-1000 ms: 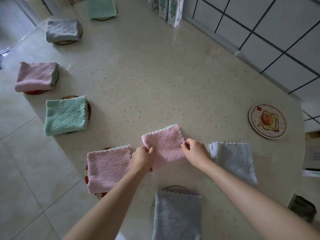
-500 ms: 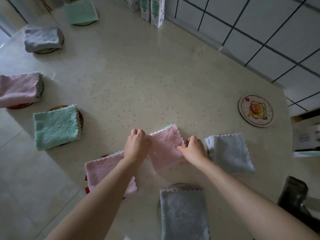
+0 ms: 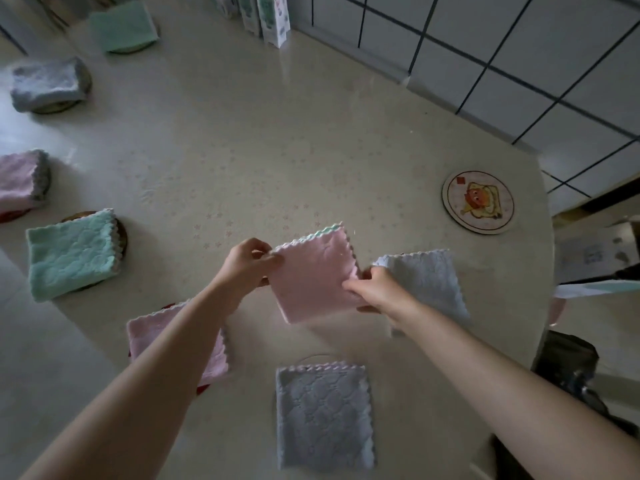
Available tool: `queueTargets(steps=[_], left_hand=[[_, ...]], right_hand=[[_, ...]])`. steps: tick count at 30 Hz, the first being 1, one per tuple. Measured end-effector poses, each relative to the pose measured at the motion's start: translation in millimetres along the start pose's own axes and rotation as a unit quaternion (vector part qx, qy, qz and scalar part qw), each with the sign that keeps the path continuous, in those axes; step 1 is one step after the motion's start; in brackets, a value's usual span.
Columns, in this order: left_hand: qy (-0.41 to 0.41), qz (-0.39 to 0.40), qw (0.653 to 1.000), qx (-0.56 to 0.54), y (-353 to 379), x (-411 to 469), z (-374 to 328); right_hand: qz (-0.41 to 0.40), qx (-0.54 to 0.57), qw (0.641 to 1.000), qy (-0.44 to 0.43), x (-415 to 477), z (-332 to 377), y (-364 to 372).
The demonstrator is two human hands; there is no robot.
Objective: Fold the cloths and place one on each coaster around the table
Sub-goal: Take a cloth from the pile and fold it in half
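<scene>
You are holding folded pink cloth (image 3: 311, 278) just above counter (image 3: 277, 150): left hand (image 3: 247, 263) pinching its left edge, right hand (image 3: 375, 289) pinching its right edge. Bare coaster (image 3: 478, 202) lying forward and right of right hand, well apart; right hand sitting nearer.

1. Green-and-white cartons (image 3: 269, 19) stand upright in a row, close to the wall.
2. White tiled wall (image 3: 519, 57) with dark grout lines.
3. Pale floor (image 3: 31, 358), left.
4. Dark object (image 3: 564, 362), lower right, too blurred to identify.
</scene>
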State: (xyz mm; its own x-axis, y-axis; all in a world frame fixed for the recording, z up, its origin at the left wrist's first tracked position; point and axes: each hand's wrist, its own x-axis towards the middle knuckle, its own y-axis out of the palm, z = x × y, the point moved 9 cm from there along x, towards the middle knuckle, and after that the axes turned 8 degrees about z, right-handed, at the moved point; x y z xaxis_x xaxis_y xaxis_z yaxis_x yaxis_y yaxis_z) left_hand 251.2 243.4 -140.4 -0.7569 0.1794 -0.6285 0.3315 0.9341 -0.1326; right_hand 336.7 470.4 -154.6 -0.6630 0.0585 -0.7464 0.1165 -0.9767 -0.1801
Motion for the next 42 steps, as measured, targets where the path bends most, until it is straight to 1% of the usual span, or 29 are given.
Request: queueTargets(steps=[2,4,6,10,13,17,21,24,27,30,34,38,42], left_hand=[[0.015,0.004,0.999,-0.048,20.6,-8.0,-10.8],[0.026,0.009,0.997,-0.078,44.7,-10.8,-21.5],[0.027,0.005,0.995,-0.093,68.0,-9.8,-29.2],[0.026,0.009,0.99,-0.14,123.5,-1.4,-52.0],[0.02,0.027,0.989,-0.147,165.6,12.0,-72.5],[0.019,0.036,0.993,-0.115,212.0,42.1,-98.1],[0.021,0.038,0.997,-0.059,254.5,78.3,-122.9],[0.024,0.024,0.999,0.006,277.0,107.7,-138.0],[0.055,0.012,0.994,0.094,293.3,133.3,-156.4],[0.072,-0.001,0.984,0.164,303.7,148.7,-170.8],[0.055,-0.004,0.976,0.21,307.8,159.4,-170.8],[0.053,-0.008,0.972,0.228,306.6,162.2,-165.2],[0.065,-0.008,0.973,0.223,303.2,161.1,-162.0]], right_hand=[[0.009,0.04,0.999,-0.027,1.2,1.3,-26.4],[-0.005,0.049,0.996,-0.069,2.2,4.8,-60.6],[-0.005,0.054,0.994,-0.093,0.4,7.4,-92.8],[-0.015,0.034,0.994,-0.099,0.2,9.1,-159.5],[-0.033,0.037,0.995,-0.088,5.0,3.8,-207.2],[-0.074,0.045,0.993,-0.078,13.0,-2.2,-263.2],[-0.116,0.041,0.99,-0.068,19.4,-6.9,-309.5],[-0.138,0.033,0.988,-0.058,29.5,-12.7,-335.3],[-0.171,0.025,0.984,-0.046,42.3,-21.1,-355.3],[-0.187,0.014,0.981,-0.041,54.3,-27.0,-366.8],[-0.183,-0.013,0.983,-0.024,68.6,-36.1,-372.0],[-0.179,-0.033,0.983,-0.028,77.2,-38.4,-372.6],[-0.176,-0.088,0.979,-0.05,79.0,-25.7,-376.2]])
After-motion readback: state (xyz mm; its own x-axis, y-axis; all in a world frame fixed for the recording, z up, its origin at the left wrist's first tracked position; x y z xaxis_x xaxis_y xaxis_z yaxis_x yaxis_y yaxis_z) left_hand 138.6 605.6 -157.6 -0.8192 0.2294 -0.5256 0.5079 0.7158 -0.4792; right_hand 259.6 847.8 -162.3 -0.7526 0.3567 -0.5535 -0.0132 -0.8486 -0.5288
